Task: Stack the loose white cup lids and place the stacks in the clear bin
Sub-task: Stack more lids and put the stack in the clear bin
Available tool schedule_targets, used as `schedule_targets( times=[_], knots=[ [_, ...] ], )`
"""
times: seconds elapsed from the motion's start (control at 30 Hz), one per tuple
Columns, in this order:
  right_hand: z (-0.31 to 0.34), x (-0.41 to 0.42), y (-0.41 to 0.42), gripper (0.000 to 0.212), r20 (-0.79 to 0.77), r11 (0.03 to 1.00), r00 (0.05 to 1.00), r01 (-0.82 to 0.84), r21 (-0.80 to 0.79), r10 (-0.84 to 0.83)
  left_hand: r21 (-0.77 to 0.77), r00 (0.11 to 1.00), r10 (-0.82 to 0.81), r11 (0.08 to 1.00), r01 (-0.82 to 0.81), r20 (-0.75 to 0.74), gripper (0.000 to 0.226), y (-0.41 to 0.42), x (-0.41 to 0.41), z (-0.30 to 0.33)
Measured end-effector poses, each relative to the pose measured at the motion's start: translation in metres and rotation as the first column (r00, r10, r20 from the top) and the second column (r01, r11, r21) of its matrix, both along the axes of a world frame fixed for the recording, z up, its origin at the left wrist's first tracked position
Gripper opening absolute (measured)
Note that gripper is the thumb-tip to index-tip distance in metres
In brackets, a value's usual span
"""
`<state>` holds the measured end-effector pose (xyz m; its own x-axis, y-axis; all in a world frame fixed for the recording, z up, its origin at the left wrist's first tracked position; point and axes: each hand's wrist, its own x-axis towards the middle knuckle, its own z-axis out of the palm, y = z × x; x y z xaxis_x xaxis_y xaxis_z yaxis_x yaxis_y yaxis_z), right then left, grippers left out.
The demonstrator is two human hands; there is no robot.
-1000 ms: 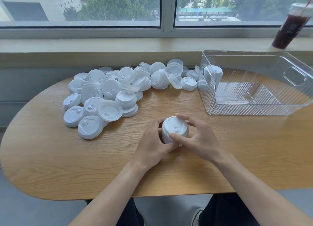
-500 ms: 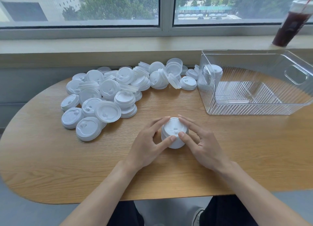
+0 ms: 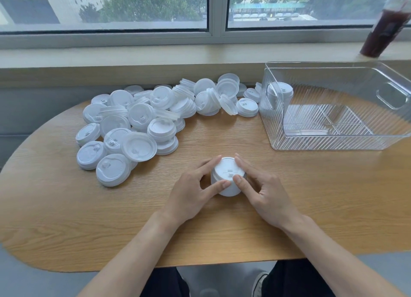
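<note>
Both hands, left hand (image 3: 191,194) and right hand (image 3: 264,196), pinch a short stack of white lids (image 3: 228,179) between fingertips, near the clear bin (image 3: 333,141)

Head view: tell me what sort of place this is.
Probably a café or a drinks-shop work corner. A pile of loose white cup lids lies on a wooden table under a window, and an iced drink with a straw stands on the sill.

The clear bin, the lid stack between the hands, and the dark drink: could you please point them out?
clear bin (image 3: 333,143): head view, front wall.
lid stack (image 3: 229,171): head view, top lid.
dark drink (image 3: 383,33): head view, cup side.
</note>
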<state>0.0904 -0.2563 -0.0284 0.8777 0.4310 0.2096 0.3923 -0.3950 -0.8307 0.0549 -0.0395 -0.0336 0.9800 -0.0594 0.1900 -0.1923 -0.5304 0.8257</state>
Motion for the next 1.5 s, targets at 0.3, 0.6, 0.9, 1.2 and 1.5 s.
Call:
schedule_targets(
  times=[0.3, 0.6, 0.9, 1.2, 1.5],
  knots=[
    [-0.004, -0.002, -0.001, 0.056, -0.101, 0.989, 0.994, 0.065, 0.13, -0.052, -0.079, 0.998, 0.04, 0.996, -0.043, -0.041, 0.076, 0.0, -0.004, -0.007],
    [-0.005, 0.048, 0.01, 0.037, -0.076, 0.946, 0.949, 0.311, 0.096, -0.305, 0.078, 0.965, 0.258, 0.962, -0.261, 0.043, 0.041, 0.014, 0.031, -0.005],
    [-0.001, 0.118, 0.042, 0.045, 0.107, 0.915, 0.918, 0.392, -0.099, -0.382, 0.336, 0.956, 0.276, 0.894, -0.295, 0.104, 0.057, 0.021, 0.102, -0.006],
    [0.01, 0.174, 0.068, 0.061, 0.195, 0.925, 0.927, 0.35, -0.15, -0.319, 0.442, 0.859, 0.167, 0.801, -0.405, 0.484, 0.053, 0.022, 0.168, -0.006],
    [-0.003, 0.221, 0.084, 0.078, 0.236, 0.923, 0.923, 0.346, -0.166, -0.303, 0.521, 0.825, 0.304, 0.658, -0.544, 0.477, 0.074, 0.023, 0.222, -0.006]
  ],
)
